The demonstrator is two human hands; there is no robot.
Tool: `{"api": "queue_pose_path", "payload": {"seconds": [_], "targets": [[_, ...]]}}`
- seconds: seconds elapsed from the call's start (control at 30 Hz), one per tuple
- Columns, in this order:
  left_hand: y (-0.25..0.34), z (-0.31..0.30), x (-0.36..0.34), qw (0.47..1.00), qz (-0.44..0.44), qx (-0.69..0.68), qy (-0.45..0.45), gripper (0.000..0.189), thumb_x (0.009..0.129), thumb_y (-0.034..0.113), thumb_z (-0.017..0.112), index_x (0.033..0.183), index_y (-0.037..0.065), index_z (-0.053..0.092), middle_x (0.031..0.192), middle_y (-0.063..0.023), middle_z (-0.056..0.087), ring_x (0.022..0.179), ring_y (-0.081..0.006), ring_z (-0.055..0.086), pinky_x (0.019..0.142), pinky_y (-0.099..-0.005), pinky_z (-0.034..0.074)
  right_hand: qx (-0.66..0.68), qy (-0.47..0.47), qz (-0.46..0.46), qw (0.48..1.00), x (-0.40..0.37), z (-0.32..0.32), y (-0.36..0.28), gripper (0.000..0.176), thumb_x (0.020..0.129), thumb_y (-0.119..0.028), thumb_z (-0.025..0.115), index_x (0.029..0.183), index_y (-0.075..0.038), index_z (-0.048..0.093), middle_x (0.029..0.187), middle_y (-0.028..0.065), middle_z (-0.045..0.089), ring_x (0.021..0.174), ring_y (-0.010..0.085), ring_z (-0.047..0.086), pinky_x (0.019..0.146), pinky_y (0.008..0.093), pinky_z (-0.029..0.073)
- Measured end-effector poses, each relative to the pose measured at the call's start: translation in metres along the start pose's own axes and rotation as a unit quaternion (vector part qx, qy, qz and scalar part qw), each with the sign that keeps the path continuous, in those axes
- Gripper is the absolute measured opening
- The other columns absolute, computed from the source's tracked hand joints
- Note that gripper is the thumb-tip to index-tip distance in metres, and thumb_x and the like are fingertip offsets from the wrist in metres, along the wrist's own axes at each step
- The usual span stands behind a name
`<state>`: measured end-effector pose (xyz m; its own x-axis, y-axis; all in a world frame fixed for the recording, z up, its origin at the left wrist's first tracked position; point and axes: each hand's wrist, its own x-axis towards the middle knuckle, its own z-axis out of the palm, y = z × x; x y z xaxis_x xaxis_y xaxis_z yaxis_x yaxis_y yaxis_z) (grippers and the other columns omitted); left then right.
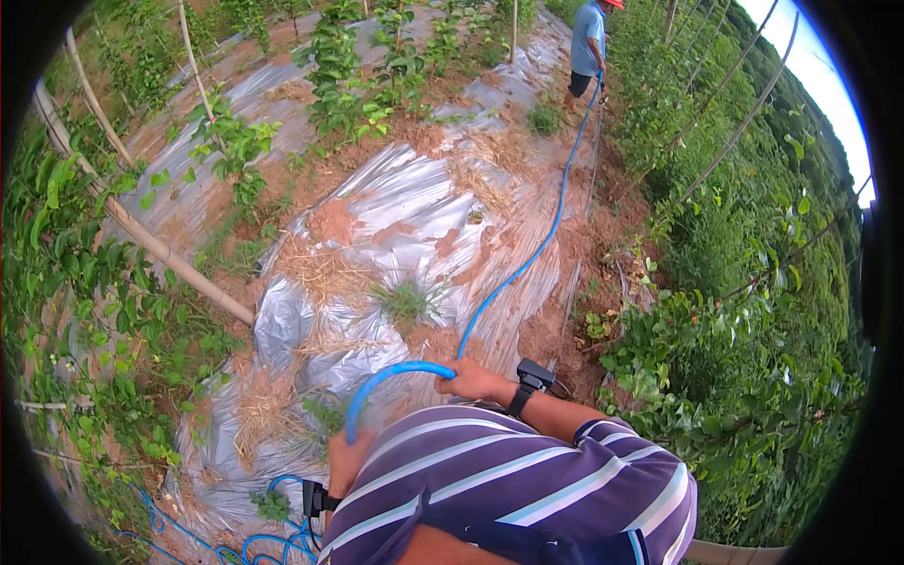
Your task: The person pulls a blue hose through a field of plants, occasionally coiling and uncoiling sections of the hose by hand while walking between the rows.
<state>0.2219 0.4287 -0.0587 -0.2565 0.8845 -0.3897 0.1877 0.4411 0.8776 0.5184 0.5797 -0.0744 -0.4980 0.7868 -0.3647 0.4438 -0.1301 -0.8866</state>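
A blue hose runs from a co-worker in the path down to my hands. My right hand is closed round it in front of my striped shirt. Between my two hands the hose bends in an arch. My left hand, lower and to the left, is wrapped round the hose where the arch comes down. Each wrist wears a black strap with a small box. Past my left hand, loose coils of blue hose lie on the ground at the lower left.
The co-worker in a blue shirt stands up the path, holding the hose. Silver plastic sheeting with soil and straw covers the ground. A wooden pole leans at the left. Dense green plants line the right side.
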Motion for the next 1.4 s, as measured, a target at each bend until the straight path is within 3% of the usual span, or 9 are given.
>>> {"api": "queue_pose_path", "payload": {"seconds": [1.4], "targets": [[0.001, 0.001, 0.002, 1.000, 0.003, 0.007, -0.012, 0.022, 0.086, 0.021, 0.075, 0.084, 0.000, 0.068, 0.073, -0.0010, 0.065, 0.067, -0.0090, 0.056, 0.061, -0.0295, 0.046, -0.005, 0.005, 0.018, 1.000, -0.002, 0.000, -0.001, 0.018, 0.082, -0.024, 0.071, 0.085, -0.006, 0.072, 0.069, 0.0048, 0.064, 0.068, 0.0122, 0.058, 0.066, 0.0330, 0.048]]}}
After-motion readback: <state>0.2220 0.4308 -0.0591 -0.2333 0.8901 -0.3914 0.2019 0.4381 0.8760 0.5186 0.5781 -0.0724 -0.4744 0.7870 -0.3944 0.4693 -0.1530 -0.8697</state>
